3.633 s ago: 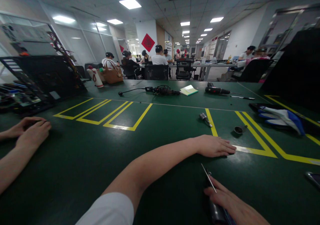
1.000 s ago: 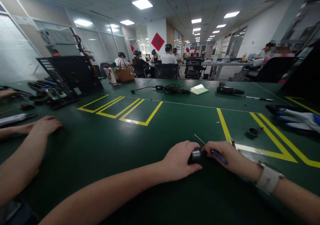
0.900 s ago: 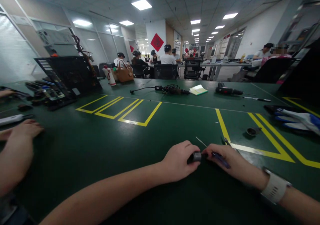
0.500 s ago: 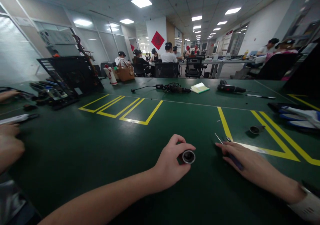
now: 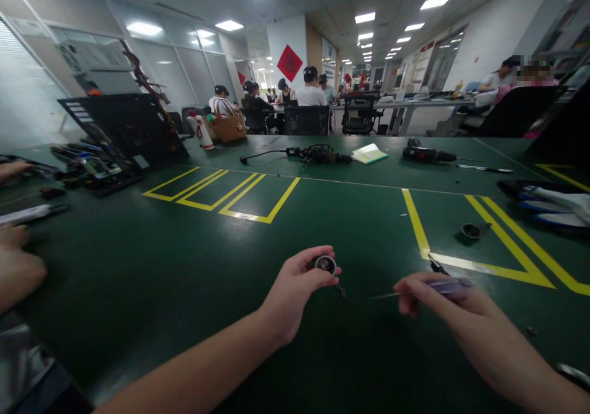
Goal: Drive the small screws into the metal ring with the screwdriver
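Observation:
Between the thumb and fingers of my left hand (image 5: 295, 291) is a short round metal cylinder (image 5: 326, 265), its open end facing me, with something darker inside. Small dark metal pieces (image 5: 341, 290) show just below those fingertips; whether they touch the hand I cannot tell. My right hand (image 5: 442, 306) is closed around a screwdriver (image 5: 449, 287) with a purple translucent handle. Its thin shaft points left toward the cylinder, apart from it. Beyond that hand lies a small black item (image 5: 437, 265), partly hidden.
A dark cup-shaped metal part (image 5: 471, 231) lies within yellow tape (image 5: 417, 226). Farther back are a power drill (image 5: 426, 152), a pen (image 5: 483, 169), a notepad (image 5: 370, 153) and a black corded tool (image 5: 318, 153). Gloves (image 5: 560, 206) lie right. Another person's hand (image 5: 18, 266) is at left.
My right hand has lifted the screwdriver from the table and turned its shaft leftward. My left hand has shifted slightly left and tilted the cylinder; small dark pieces now show beneath it.

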The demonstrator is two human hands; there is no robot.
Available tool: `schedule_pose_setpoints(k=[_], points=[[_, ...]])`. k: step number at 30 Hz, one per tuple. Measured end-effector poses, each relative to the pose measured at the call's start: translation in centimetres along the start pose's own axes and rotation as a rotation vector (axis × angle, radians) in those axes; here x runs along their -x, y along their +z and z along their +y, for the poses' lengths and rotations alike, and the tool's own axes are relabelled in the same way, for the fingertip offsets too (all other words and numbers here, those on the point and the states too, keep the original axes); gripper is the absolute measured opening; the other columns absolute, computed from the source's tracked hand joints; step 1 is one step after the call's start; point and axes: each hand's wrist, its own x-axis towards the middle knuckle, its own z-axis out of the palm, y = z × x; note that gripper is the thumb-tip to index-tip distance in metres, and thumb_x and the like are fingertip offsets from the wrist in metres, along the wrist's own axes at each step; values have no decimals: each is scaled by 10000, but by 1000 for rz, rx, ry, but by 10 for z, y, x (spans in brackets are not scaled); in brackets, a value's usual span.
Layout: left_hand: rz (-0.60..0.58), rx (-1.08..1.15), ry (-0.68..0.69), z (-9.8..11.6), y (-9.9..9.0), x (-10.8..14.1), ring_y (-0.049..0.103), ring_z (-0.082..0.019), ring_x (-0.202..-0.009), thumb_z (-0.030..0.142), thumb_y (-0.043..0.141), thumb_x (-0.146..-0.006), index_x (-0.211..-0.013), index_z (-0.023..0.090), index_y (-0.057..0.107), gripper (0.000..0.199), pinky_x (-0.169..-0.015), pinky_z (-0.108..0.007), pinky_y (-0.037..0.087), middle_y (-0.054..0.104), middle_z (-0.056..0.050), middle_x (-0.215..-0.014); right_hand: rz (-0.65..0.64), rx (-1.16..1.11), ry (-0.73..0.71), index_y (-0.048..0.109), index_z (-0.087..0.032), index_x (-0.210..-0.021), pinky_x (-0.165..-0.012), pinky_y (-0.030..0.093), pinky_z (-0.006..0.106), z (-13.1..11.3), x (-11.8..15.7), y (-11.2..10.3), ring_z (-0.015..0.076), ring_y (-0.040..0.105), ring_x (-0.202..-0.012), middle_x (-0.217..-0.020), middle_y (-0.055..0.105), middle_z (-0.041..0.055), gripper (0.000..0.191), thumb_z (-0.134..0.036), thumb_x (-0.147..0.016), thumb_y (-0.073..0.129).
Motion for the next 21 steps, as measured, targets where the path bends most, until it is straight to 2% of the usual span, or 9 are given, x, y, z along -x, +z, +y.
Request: schedule_pose_setpoints(k=[3, 6, 11, 21], points=[[73, 136, -29, -1, 1, 1, 627, -224, -997, 5, 532, -745, -1045, 115, 628, 334, -924, -370, 491, 636, -107, -1088, 2, -285, 144, 693, -193, -763, -667, 492, 333, -2, -12, 31, 200, 628, -685, -693, 695, 36, 283, -464, -786, 616], [103, 179, -76, -4, -2, 0, 621, -226, -1014, -22, 528, -737, -1048, 103, 627, 351, -935, -364, 497, 638, -115, -1095, 12, -303, 158, 681, -173, -742, -653, 473, 332, 6, -22, 45, 194, 606, -664, -664, 676, 33, 310, -479, -763, 637], [52, 207, -99, -6, -9, -1, 615, -226, -1030, -18, 533, -744, -1043, 109, 637, 341, -946, -378, 496, 630, -114, -1115, 12, -287, 145, 686, -176, -756, -659, 450, 340, 15, -22, 45, 199, 593, -677, -666, 674, 31, 330, -502, -760, 641], [13, 176, -113, -7, -11, 2, 603, -231, -1052, 16, 563, -749, -1059, 134, 640, 341, -950, -401, 488, 613, -101, -1145, 65, -362, 153, 701, -182, -710, -623, 448, 335, 11, -18, 41, 204, 582, -644, -632, 664, 36, 343, -524, -700, 682]])
